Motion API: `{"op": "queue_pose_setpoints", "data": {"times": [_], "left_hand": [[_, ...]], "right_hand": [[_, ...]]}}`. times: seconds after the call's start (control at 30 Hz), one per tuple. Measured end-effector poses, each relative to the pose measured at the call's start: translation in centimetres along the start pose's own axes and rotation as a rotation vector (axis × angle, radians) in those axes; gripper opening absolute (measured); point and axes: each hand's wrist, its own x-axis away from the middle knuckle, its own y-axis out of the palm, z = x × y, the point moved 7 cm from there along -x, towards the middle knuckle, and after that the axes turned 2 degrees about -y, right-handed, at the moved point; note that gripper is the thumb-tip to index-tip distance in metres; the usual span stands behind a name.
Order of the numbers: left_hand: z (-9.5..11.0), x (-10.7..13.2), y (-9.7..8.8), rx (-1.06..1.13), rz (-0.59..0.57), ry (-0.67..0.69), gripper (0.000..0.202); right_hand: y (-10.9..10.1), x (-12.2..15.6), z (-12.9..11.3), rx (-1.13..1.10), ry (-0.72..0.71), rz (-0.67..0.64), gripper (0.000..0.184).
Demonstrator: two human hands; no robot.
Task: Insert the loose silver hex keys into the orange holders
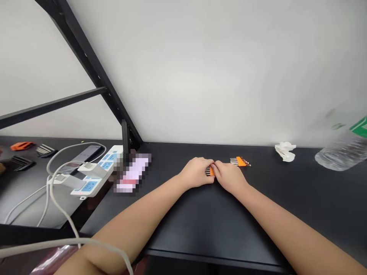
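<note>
On the black desk (183, 217), my two hands meet around a small orange holder (212, 172) with thin metal rods in a row. My left hand (195, 172) is closed about its left side, the rods showing between thumb and fingers. Fingers bent, my right hand (230, 176) grips the same holder from the right and covers much of it. Just beyond the right hand lies a second orange holder (241, 162), silver rods out of its left side and small reddish tips at its right. The exact kind of rods is too small to tell.
A crumpled tissue (285, 151) and a clear plastic bottle (341, 152) are at the right. To the left are a blurred-out phone (133, 173), a white power strip (97, 172) with cables, and a black metal frame (94, 72). More rod sets (46, 150) lie on the neighbouring desk.
</note>
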Motion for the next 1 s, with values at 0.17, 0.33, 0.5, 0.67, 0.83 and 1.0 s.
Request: {"op": "queue_pose_setpoints", "data": {"times": [0.17,0.33,0.5,0.67,0.83,1.0], "left_hand": [[-0.5,-0.1,-0.1,-0.002,-0.015,-0.02,0.034],[-1.3,-0.1,-0.6,0.071,-0.071,-0.044,0.032],[-1.4,-0.2,-0.8,0.171,-0.124,-0.022,0.027],[-1.5,-0.2,-0.7,0.201,-0.119,0.0,0.029],[-1.6,-0.3,-0.4,0.246,-0.118,0.008,0.034],[-1.5,-0.3,-0.1,0.243,-0.079,0.024,0.037]], "right_hand": [[0.5,-0.2,0.8,0.096,0.028,-0.071,0.035],[0.1,-0.2,1.4,0.059,0.07,-0.044,0.029],[-0.4,-0.1,1.9,-0.096,0.115,-0.064,0.03],[-1.3,-0.4,3.2,-0.271,0.071,-0.03,0.028],[-0.8,-0.4,3.0,-0.303,-0.007,-0.076,0.028],[-0.8,-0.5,2.4,-0.299,-0.057,-0.033,0.029]]}}
